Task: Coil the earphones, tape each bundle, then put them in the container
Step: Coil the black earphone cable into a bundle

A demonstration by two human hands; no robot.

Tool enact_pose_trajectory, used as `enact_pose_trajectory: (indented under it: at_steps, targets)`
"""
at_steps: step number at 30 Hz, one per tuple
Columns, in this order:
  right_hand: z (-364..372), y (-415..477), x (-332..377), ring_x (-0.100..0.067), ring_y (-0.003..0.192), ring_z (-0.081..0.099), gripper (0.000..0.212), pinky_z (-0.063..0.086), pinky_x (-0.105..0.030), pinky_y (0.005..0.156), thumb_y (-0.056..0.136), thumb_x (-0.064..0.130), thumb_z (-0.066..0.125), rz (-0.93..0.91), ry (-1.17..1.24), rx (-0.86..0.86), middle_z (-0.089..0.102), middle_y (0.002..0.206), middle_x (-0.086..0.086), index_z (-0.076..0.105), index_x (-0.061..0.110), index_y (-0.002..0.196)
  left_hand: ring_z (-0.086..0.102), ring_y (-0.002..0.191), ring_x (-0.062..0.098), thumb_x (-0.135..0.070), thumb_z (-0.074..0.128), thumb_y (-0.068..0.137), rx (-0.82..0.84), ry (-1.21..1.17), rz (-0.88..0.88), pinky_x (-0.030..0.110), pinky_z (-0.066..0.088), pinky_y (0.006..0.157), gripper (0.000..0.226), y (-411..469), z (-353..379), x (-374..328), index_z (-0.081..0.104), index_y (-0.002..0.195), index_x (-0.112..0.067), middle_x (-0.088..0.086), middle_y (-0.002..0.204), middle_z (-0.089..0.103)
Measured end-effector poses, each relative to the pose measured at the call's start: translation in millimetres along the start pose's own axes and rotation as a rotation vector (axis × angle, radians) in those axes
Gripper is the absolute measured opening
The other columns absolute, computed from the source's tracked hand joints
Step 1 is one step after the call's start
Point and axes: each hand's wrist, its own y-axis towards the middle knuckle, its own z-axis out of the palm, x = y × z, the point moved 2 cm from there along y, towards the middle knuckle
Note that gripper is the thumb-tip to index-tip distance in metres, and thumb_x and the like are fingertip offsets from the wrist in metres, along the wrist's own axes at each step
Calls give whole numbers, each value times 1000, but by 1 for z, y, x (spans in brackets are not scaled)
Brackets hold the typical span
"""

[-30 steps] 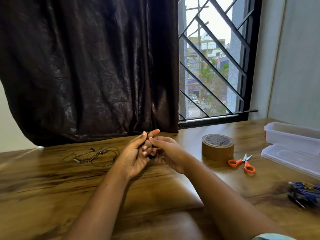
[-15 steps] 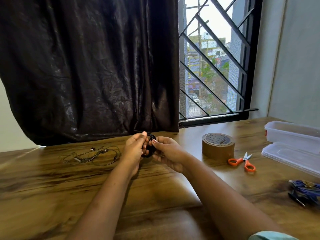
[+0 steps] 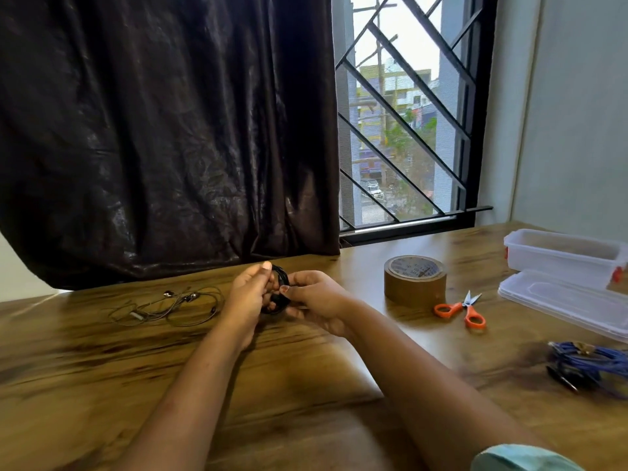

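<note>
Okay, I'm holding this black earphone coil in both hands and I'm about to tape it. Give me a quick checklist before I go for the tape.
1. black coil gripped by left hand and right hand: ok.
2. Coil's loose end tucked in: cannot tell, fingers cover it.
3. tape roll lying free, right of the hands: ok.
4. orange scissors beside the roll: ok.
5. container open, lid off beside it: ok.
6. A hand free for the tape: not ok, both hold the coil.
</note>
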Motion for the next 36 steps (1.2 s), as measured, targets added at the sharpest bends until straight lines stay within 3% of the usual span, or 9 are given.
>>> enact_pose_trajectory:
  at_steps: [4,7,11,16,20,24,30,33,36]
  targets:
    - [1,5,-1,-11,68,54,20,44,-24,62,98,8,46,-29,-30,-70,62,94,-13,61,4,109,61,67,8,-31,43,99,-26,99,64,21,44,53,24,5,2,4,62,86,-24,-4,77,65]
    - [4,3,0,-6,64,58,17,46,-14,51,96,3,47,-85,-8,-151,64,83,-5,63,6,102,63,82,17,-33,43,99,-28,132,76,27,47,62,24,8,2,8,63,89,-25,4,92,67]
    - [3,2,0,-7,71,59,23,44,-16,51,94,0,46,-134,30,-194,65,92,-4,61,9,109,62,84,18,-32,41,100,-13,196,117,28,48,66,26,11,2,10,62,88,-22,5,92,66]
    - [4,-1,3,-9,71,59,26,45,-16,53,93,2,44,-107,160,-90,62,88,-5,62,11,109,60,77,15,-29,40,100,2,135,97,26,46,65,25,9,1,13,63,93,-22,2,85,65]
    - [1,-2,0,-15,84,57,18,45,-22,64,93,18,54,-46,90,-74,61,92,-5,64,14,108,64,94,26,-27,42,100,104,152,-29,35,52,76,24,8,0,20,65,97,-23,13,102,68]
    - [-11,0,-4,-23,98,62,34,52,-38,87,85,22,69,55,-58,-115,64,100,-8,58,11,115,66,80,22,-22,43,100,202,185,-200,23,53,52,22,3,5,22,63,105,-13,11,91,67]
    - [-16,-3,-3,-23,105,60,51,53,-39,94,79,13,75,68,-430,-181,59,114,-9,50,12,124,60,66,16,-27,52,95,140,568,-129,24,45,50,18,4,5,28,64,98,-14,7,88,65]
    - [-19,0,-4,-24,107,60,52,52,-39,93,77,9,75,64,-515,-215,59,118,-10,51,12,123,61,77,15,-30,54,94,116,922,62,32,53,67,15,4,8,26,66,94,-21,-1,88,66]
    - [-24,1,-8,-20,102,58,55,52,-34,92,78,10,75,42,-457,-214,56,112,-5,50,14,127,62,81,15,-30,53,94,87,1036,108,37,54,77,16,3,11,28,67,96,-22,-2,90,67]
